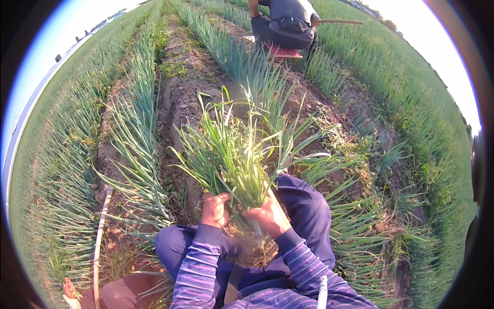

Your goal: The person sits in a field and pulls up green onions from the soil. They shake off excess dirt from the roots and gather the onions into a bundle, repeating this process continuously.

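Note:
A leafy bunch of pulled green plants (247, 170), with grass-like blades and some finer weed stems, rises in front of my lap. My right hand (270, 218) is closed around the pale lower stems on the right side. On the left side, my left hand (216, 210) has its fingers curled at the base of the darker green blades, partly hidden by them. Both hands are between my bent knees, above bare soil (266, 251). Roots or thin stem ends hang blurred below my right hand.
Rows of scallion-like plants (141, 96) run ahead on both sides of a soil furrow (175, 96). Ahead, another person (289, 23) sits on a low red stool (283, 52). At lower left are a co-worker's hand (69, 289) and a long wooden pole (101, 235).

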Demonstrator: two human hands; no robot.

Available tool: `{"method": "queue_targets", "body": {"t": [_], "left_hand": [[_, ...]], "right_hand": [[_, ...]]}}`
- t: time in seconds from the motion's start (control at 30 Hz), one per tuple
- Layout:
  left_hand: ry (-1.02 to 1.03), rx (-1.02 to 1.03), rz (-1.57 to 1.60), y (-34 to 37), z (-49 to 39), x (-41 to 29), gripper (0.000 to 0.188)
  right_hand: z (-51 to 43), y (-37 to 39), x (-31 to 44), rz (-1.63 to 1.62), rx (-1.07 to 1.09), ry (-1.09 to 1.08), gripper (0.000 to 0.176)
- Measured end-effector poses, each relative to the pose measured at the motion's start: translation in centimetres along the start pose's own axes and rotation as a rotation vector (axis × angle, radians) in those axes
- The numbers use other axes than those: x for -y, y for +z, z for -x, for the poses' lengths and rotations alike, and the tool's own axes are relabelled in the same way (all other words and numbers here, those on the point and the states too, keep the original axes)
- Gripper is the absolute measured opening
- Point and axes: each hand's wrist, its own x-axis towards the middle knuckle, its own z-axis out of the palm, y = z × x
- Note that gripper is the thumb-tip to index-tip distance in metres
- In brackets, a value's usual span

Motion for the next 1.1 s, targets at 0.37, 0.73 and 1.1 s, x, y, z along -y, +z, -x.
{"method": "queue_targets", "body": {"t": [0.37,0.73,1.1], "left_hand": [[-0.023,0.131,0.288,-0.6,-0.7,1.0,0.012],[-0.027,0.095,0.165,1.3,0.6,-0.5,0.015],[-0.102,0.084,0.111,0.8,0.1,-0.6,0.019]], "right_hand": [[0.0,0.2,0.6,0.257,-0.007,-0.005,0.023],[-0.7,-2.0,-0.5,0.139,-0.042,0.060,0.032],[-0.6,-2.6,1.2,-0.067,-0.184,0.021,0.007]]}}
